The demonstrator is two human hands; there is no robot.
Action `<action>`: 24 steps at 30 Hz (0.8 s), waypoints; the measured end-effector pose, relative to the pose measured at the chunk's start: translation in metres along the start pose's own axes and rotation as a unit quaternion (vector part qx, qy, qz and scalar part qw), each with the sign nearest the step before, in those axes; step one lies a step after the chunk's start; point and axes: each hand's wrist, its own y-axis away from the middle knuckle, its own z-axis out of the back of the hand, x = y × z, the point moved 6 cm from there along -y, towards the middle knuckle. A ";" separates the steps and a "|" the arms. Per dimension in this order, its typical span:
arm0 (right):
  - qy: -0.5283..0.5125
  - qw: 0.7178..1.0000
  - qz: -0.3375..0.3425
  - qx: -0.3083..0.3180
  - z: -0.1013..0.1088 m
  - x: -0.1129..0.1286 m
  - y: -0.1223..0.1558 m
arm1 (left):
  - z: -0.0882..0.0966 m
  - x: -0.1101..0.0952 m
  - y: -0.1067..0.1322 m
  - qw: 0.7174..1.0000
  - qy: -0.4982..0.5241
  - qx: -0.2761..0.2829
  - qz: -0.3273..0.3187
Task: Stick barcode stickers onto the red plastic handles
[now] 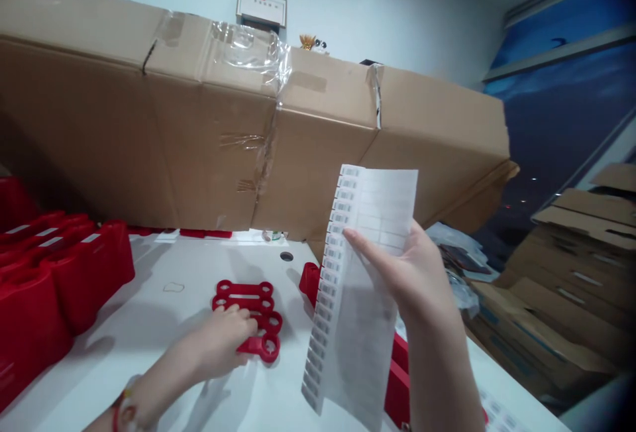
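My right hand (422, 273) holds up a white sheet of barcode labels (370, 293), thumb across its front. Small barcode stickers run down the sheet's left edge, and the remainder is blank backing. On the white table, my left hand (226, 339) is closed on a red bar-shaped piece with ring ends (268, 348), its fingers curled over the piece's left part. Several similar red pieces (246, 289) lie in a row just beyond, partly covered by the fingers.
Red cylindrical items with white labels (92, 266) are grouped at the left. Large cardboard boxes (322, 160) line the table's back. Another red item (311, 279) stands behind the sheet. Cardboard cartons (571, 273) are stacked on the right, beyond the white table's edge (517, 385).
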 end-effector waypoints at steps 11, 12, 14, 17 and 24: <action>0.013 0.999 -0.004 0.043 -0.005 0.005 0.005 | -0.033 0.009 -0.018 0.995 -0.047 0.054 0.064; 0.016 0.999 0.002 0.050 -0.007 0.005 0.005 | -0.032 0.010 -0.017 0.996 -0.029 0.062 0.061; 0.034 0.997 0.012 0.068 -0.011 0.004 0.005 | -0.029 0.009 -0.014 0.995 0.019 0.087 0.041; 0.064 0.993 0.017 0.101 -0.019 0.002 0.006 | -0.013 0.002 -0.003 0.986 0.105 0.129 -0.006; 0.035 0.983 0.012 0.178 -0.045 -0.007 0.013 | 0.040 -0.022 0.049 0.937 0.297 0.187 0.003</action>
